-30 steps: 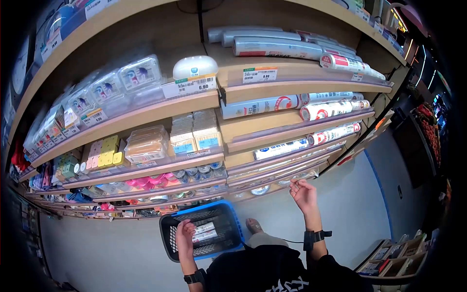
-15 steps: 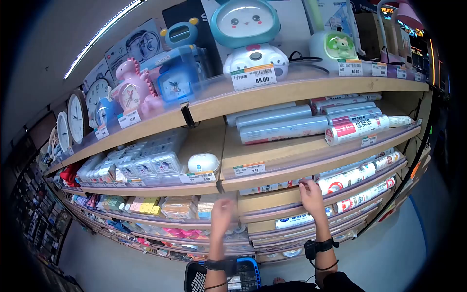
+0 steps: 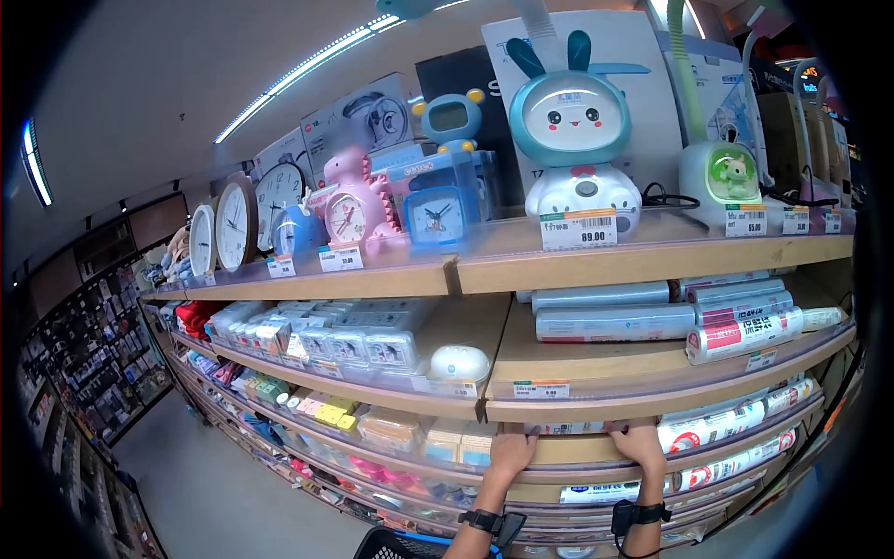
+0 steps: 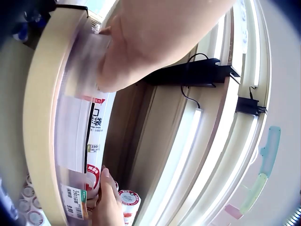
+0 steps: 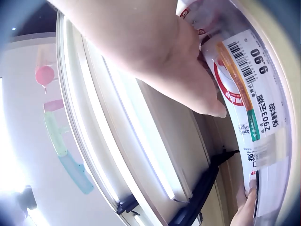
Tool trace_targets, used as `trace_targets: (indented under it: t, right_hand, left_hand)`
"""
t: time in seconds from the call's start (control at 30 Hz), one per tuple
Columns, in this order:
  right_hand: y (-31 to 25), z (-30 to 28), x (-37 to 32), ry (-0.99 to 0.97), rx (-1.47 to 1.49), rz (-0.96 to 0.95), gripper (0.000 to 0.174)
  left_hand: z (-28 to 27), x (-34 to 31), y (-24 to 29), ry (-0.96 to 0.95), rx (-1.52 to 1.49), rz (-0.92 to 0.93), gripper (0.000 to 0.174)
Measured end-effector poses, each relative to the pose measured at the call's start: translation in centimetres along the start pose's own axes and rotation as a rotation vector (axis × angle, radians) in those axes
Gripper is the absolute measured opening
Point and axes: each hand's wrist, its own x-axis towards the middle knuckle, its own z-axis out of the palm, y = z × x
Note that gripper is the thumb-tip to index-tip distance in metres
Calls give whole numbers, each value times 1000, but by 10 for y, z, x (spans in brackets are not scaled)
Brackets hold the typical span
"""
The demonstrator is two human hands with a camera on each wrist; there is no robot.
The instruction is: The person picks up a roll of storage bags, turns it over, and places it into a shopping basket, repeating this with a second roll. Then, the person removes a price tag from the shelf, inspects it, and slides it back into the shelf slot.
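Note:
A white printed roll of food storage bags (image 3: 570, 429) lies along the front of a middle shelf, partly behind the clear price strip. My left hand (image 3: 510, 454) grips its left end, and my right hand (image 3: 639, 442) holds the right end. In the left wrist view, the roll (image 4: 96, 132) spans between both hands, with the right thumb lying along its far end. From the right wrist, red and black print shows on the roll (image 5: 244, 155) behind a 9.90 price tag (image 5: 247, 84). The fingers under the roll are mostly hidden.
More printed rolls (image 3: 712, 427) lie to the right on the same shelf. The shelf board above (image 3: 605, 407) runs close over my hands. Boxed cotton swabs (image 3: 461, 438) stand to the left. A black basket with a blue rim (image 3: 386, 543) is below, at the floor.
The head view has tilted up from the basket and floor to the shelves. Both hands have risen and reached forward to the roll, taking hold of its ends.

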Motion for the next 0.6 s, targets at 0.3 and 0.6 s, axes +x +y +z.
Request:
trace_targets:
  t: [0.3,0.6]
  right_hand:
    - [-44,-6,-17,-35,-315,-118,66]
    - [-35,12,9,-93,-513,-115,72]
  left_hand:
    - [-26,-24,23,-60,-86,-35,64]
    - [-43,-19,31,-216,24,-34,64]
